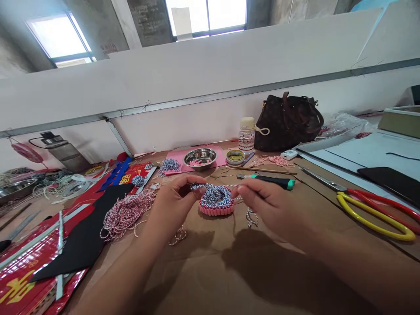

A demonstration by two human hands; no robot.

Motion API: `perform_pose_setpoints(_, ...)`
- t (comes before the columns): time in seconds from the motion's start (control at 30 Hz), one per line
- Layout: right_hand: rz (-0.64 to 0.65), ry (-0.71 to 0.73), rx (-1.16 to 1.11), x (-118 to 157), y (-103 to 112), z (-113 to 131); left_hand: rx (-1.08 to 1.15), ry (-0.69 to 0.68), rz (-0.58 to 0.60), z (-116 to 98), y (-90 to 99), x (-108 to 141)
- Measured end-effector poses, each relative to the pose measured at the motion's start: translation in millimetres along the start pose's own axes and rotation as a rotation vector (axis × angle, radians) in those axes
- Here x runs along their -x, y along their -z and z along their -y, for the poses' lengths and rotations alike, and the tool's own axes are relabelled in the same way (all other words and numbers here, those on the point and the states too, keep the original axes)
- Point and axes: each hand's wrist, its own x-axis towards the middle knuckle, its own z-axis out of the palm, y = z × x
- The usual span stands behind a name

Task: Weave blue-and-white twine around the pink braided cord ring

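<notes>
A small round woven piece (216, 209) hangs between my hands over the brown table. Its outer rim is ribbed in pink, and dark blue and white twisted cord lies coiled within. My left hand (173, 197) is closed at its left side, with thumb and finger pinching the blue and white cord (197, 187). On the right, my right hand (262, 200) pinches a stretch of the same cord, drawn out level from the piece. Loose cord ends dangle below both hands. The fingertips partly cover where the cord is gripped.
Red-and-white cord (129, 214) lies heaped at left beside a black sheet (88, 236). Behind stand a metal bowl (200, 158) with pink bits, a tape roll (235, 157), a bottle (246, 135) and a handbag (288, 122). A utility knife (272, 180) and large scissors (367, 205) lie right.
</notes>
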Motion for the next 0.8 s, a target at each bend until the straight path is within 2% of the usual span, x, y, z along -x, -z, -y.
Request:
perform_pose_setpoints(0.07,-0.143,-0.063,-0.119,-5,6,-8,0.100,0.008,0.024,3,1.5,-1)
perform_pose_setpoints(0.13,-0.228,-0.106,-0.282,-11,11,-17,0.222,0.031,0.011,7,4.3,-4)
perform_pose_setpoints(0.23,-0.314,-0.125,-0.477,-20,18,-21,0.380,0.073,-0.064,15,11.1,-12)
perform_pose_setpoints(0.33,-0.406,-0.105,-0.570,-24,28,-12,0.472,0.091,-0.176,22,19.4,-20)
perform_pose_setpoints(0.43,-0.536,-0.026,-0.566,-25,44,1,0.454,0.078,-0.270,27,27.5,-27)
perform_pose_setpoints(0.57,-0.758,0.028,-0.460,-27,81,8,0.547,0.062,-0.318,32,35.5,-36)
perform_pose_setpoints(0.67,-0.917,0.012,-0.399,-29,112,1,0.631,0.058,-0.370,34,40.0,-41)
perform_pose_setpoints(0.8,-0.997,-0.006,-0.435,-31,141,-16,0.695,0.059,-0.432,30,48.4,-42)
